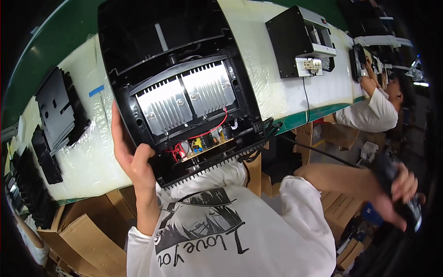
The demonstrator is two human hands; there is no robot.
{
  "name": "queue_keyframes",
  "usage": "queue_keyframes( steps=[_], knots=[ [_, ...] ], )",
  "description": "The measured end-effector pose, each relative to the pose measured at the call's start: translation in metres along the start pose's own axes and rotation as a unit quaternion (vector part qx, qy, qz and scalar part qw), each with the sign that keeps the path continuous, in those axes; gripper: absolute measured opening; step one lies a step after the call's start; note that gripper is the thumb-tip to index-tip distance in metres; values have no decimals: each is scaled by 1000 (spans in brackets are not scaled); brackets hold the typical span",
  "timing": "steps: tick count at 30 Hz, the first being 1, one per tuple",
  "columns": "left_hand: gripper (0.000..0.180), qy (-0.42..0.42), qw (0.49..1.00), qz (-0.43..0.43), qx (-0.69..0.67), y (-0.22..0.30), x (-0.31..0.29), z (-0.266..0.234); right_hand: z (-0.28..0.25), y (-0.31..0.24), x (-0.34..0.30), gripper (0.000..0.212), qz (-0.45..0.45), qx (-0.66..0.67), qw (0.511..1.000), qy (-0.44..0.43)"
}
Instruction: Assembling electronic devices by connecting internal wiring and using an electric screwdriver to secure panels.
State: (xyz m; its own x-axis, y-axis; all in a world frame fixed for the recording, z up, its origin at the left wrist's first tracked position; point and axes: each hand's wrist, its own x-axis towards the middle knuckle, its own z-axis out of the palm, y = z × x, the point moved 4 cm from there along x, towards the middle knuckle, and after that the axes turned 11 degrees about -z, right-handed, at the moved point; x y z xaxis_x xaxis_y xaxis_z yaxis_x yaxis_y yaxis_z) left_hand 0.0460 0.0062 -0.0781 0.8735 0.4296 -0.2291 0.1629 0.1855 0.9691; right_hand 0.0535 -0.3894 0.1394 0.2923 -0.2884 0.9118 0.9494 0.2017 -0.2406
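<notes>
My left hand [137, 168] grips the left edge of a large black open housing [115, 60], thumb on the near side. The housing is tilted up towards me. Inside it sit two finned silver heat sinks [187, 94] and, below them, a small circuit board [207, 145] with red wires. Far to the right, my right hand [397, 201] is closed around a black handheld tool [385, 173], whose exact kind is hard to make out near the dark rim. A black cable [323, 152] runs between the housing's side and that tool's area.
Flat black panels [57, 108] lie on the film-covered bench [104, 157] at left, with finned black parts [30, 184] beyond. A black box-shaped fixture [288, 44] stands at back right. Cardboard boxes [94, 240] are below the bench. Another person [369, 111] works at far right.
</notes>
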Motion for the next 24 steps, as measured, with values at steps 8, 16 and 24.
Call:
queue_keyframes(
  steps=[8,16,24],
  knots=[
    [87,2,999,-26,28,-4,-1,3,-58,74,-13,77,-85,-190,978,-25],
    [92,31,997,-74,14,-4,-2,4,-84,104,-20,88,17,-203,977,-64],
    [94,29,999,-42,20,-9,1,1,-102,185,25,60,262,-124,956,-36]
  ],
)
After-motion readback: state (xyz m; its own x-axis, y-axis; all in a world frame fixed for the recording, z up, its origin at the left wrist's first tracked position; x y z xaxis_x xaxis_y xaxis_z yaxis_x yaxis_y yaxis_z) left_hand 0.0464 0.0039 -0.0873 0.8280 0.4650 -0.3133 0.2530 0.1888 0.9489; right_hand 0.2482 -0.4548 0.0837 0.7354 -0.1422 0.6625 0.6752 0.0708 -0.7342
